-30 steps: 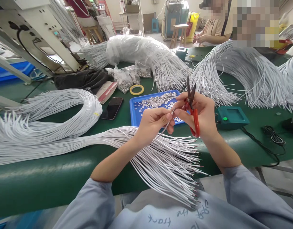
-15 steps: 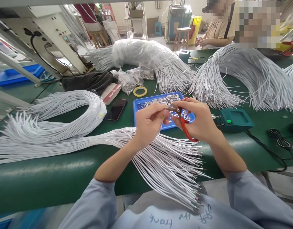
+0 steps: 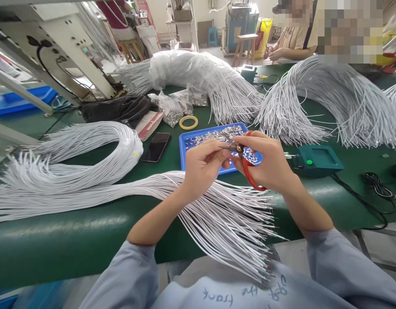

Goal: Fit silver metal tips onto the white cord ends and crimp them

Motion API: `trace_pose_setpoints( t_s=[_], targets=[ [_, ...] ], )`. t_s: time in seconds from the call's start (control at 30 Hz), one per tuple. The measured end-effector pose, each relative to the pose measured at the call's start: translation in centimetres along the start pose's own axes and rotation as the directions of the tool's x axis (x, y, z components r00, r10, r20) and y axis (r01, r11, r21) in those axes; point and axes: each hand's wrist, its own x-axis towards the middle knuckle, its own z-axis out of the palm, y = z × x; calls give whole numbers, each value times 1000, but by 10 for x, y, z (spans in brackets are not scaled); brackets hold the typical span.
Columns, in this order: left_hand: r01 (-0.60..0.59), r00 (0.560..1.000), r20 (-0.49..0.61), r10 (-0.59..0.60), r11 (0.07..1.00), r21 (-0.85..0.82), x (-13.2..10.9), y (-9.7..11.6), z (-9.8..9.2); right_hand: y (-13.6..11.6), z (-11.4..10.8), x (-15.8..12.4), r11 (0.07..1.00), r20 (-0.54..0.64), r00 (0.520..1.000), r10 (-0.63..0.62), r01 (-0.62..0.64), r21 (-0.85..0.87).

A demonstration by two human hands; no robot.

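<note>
In my right hand (image 3: 265, 156) is a pair of red-handled scissors (image 3: 239, 148), its blades parted and pointing left. My left hand (image 3: 204, 163) is closed in a pinch right at the blade tips; whatever lies between its thumb and finger is too small or hidden to make out. Below and behind both hands is a blue tray (image 3: 182, 156) holding many small silvery metal pieces (image 3: 214, 135). A loose bundle of white wires (image 3: 217, 214) runs under my forearms, its cut ends fanning out to the right.
Left lie a coiled white wire bundle (image 3: 127, 146) and a phone (image 3: 156, 147). Yellow tape (image 3: 188, 122) and bags of metal parts (image 3: 172, 116) sit behind the tray. A green device (image 3: 318, 159) with a cable stands right. Large wire bundles (image 3: 288, 103) and a co-worker (image 3: 294, 40) are beyond.
The scissor blades look slightly further apart, their upper tip a little more to the left. Both hands keep nearly the same place, with the left still pinched.
</note>
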Motion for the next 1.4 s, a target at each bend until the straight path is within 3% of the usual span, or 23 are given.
trace_pose_setpoints(
  t_s=[0.97, 1.27, 1.4],
  targets=[
    [-176, 984, 52, 173, 983, 44, -2, 3, -1, -3, -3, -2, 996, 23, 999, -33, 31, 79],
    [-260, 966, 38, 257, 952, 163, -6, 8, -1, -5, -2, -6, 996, -23, 997, -75, 76, 55],
    [-123, 992, -32, 123, 992, 4, -3, 2, -3, -1, -3, 1, 995, 25, 997, 69, -71, 64]
  ],
)
